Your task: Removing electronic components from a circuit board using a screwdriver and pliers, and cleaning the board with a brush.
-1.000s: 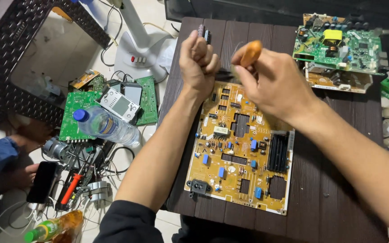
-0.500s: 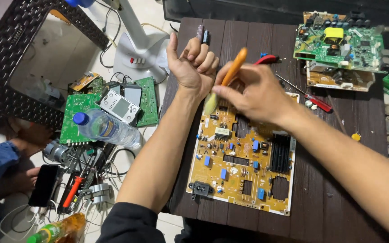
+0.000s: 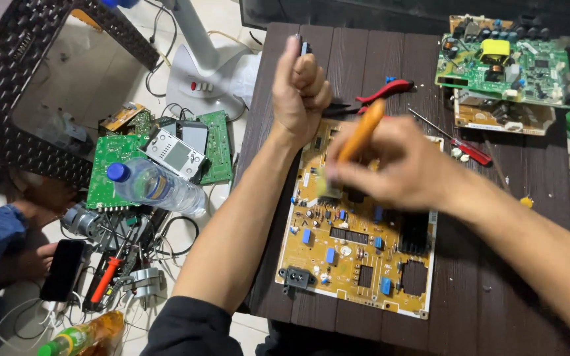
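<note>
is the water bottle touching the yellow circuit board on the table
Apart. The head view shows the water bottle lying on the green boards on the floor, while the yellow circuit board lies on the table, with the person's left forearm between them.

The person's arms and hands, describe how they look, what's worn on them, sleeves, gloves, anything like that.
Both hands are bare: no gloves, and no rings or watch that can be made out on the left hand or the blurred right hand. The forearms are uncovered too. The left arm ends in a short dark sleeve near the upper arm. The right arm's upper part runs out of frame, so its sleeve cannot be seen.
</note>
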